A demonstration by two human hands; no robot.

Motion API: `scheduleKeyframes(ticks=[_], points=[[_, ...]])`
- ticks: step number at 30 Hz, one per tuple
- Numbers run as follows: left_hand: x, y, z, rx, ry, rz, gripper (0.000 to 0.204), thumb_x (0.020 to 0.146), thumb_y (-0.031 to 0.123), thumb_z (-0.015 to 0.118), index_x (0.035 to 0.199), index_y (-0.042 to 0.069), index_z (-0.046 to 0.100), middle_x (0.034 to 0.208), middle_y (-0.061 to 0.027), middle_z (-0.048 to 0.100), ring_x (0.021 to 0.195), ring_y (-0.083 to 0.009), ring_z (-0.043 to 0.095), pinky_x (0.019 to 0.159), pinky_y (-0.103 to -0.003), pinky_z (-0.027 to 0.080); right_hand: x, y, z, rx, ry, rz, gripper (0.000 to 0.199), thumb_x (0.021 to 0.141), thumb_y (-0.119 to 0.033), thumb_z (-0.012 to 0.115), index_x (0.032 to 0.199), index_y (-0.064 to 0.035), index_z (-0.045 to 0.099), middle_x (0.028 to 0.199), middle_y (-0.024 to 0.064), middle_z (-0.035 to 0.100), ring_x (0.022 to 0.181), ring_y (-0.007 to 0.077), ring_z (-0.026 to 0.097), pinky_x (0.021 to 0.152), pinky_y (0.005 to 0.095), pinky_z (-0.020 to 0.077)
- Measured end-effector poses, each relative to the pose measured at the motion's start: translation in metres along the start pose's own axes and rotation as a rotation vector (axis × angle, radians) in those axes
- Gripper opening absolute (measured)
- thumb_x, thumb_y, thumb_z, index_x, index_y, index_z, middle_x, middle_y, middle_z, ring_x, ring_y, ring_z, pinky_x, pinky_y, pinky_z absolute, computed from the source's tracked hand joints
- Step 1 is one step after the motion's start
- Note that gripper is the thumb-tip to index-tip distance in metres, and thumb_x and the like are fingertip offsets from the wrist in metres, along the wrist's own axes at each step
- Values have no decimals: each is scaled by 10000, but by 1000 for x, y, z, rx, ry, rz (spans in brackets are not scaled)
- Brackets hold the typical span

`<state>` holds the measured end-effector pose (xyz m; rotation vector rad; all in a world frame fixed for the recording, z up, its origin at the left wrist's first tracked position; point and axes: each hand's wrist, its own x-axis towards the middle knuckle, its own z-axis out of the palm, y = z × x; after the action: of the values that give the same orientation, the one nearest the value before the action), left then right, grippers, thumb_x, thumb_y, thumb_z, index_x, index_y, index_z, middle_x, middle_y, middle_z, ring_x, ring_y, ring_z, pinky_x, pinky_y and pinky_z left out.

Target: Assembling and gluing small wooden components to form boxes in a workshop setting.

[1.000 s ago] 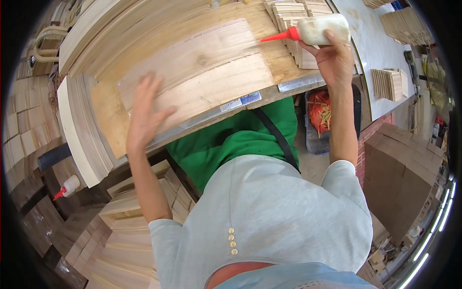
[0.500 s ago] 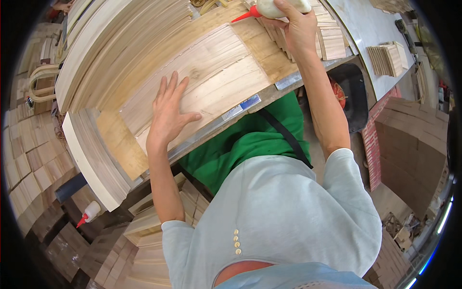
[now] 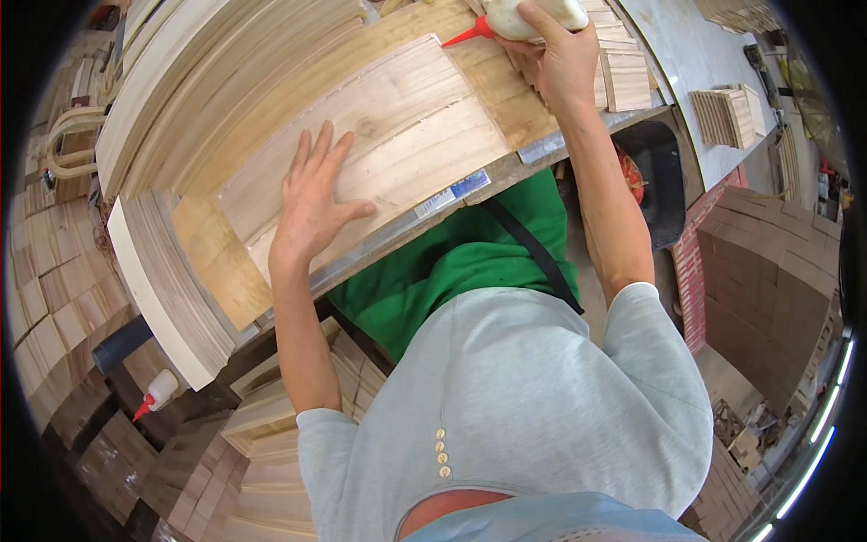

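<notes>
A worker (image 3: 506, 361) here wears a pale grey-blue short-sleeved shirt (image 3: 578, 397) with four yellowish buttons (image 3: 440, 446), and a green lower garment (image 3: 433, 280) crossed by a black strap (image 3: 539, 259).

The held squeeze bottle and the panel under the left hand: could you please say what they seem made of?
Squeeze bottle: probably plastic, with a slightly shiny whitish body and red nozzle. Panel: wood, apparently unvarnished, showing matte grain and knot.

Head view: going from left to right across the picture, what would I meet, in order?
Curved wooden piece → lower red-tipped bottle → left hand, fingers spread → upper red-tipped bottle in the right hand → black bin → small stack of wooden pieces on the grey table.
</notes>
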<state>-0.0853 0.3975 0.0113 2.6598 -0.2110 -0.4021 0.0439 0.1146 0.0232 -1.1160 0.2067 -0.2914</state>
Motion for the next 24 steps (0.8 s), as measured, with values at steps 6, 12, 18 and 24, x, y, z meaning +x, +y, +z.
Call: scheduleKeyframes(ticks=[6,12,18,24], points=[[2,-5,2,-6,21,39,961,595,250,856,1443,171,411,1567,-97,250,1455,-324,170,1139,-505,226,-12,-8,-21,-42,-62,16,333,823,2,634,1142,43,546,1019,143,650,835,249,684,596,355,614],[2,-7,3,-22,20,32,962,584,157,847,1442,156,414,1568,-105,244,1459,-329,162,1153,-492,211,-36,-36,-24,-194,-8,109,323,812,-6,646,1125,18,571,981,115,666,835,224,679,616,321,587],[2,-6,5,-41,29,28,932,608,219,843,1438,178,422,1567,-94,253,1459,-317,166,1141,-526,208,-36,-19,-65,-131,-93,-12,318,820,-21,652,1128,5,578,976,111,673,819,209,680,596,286,571],[1,-1,4,-39,20,14,932,609,216,841,1439,167,420,1570,-93,243,1460,-319,163,1147,-521,201,-46,-19,-90,-187,-169,-14,334,871,-39,638,1174,59,535,1080,163,637,968,304,665,724,452,624]])
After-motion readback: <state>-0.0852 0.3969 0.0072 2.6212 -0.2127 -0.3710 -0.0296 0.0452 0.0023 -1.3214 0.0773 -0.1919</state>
